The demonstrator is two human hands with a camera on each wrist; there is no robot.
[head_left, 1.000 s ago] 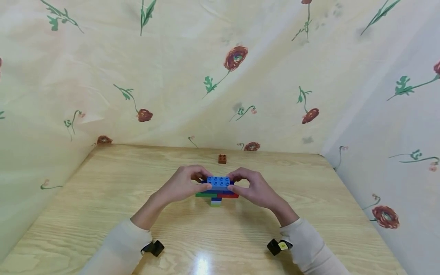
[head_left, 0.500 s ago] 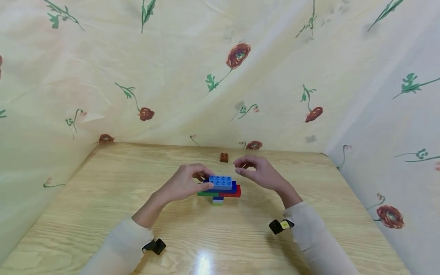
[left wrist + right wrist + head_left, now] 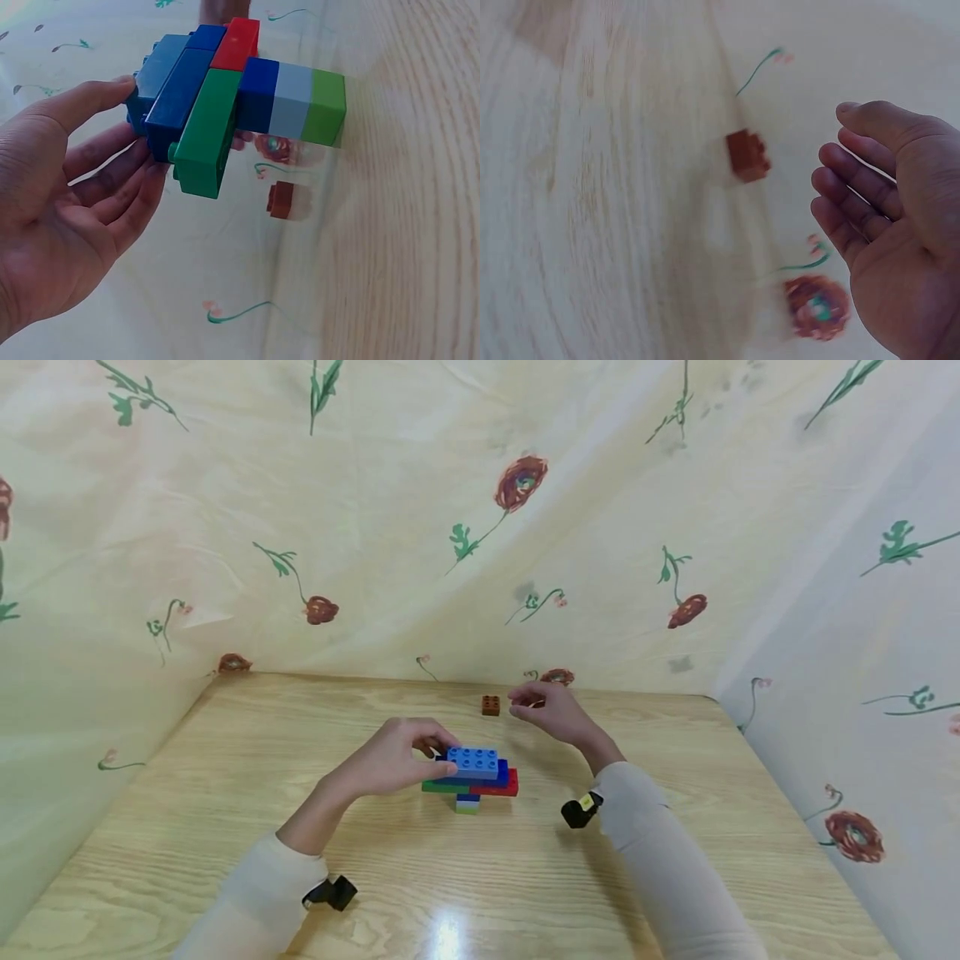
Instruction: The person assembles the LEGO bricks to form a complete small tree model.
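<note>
A toy brick tower stands on the table, wider at its top than at its foot. Its top is a light blue brick [image 3: 472, 763] over dark blue. Below these, a green brick [image 3: 207, 135] and a red brick [image 3: 504, 782] lie side by side. A narrow column of dark blue, pale blue and lime green bricks [image 3: 327, 108] forms the base. My left hand [image 3: 397, 760] holds the tower's upper left end between thumb and fingers. My right hand [image 3: 557, 712], holding nothing, hovers right of a brown brick [image 3: 491, 706], its fingers slightly bent and apart from the brick.
The wooden table [image 3: 420, 885] runs back to a flower-printed sheet [image 3: 390, 527], which also hangs along both sides. A black camera is strapped to each wrist. The brown brick lies near the table's back edge.
My right hand has let go of the tower's right end and moved away, back towards the brown brick. The left hand keeps its hold, and the tower stays nearly in place.
</note>
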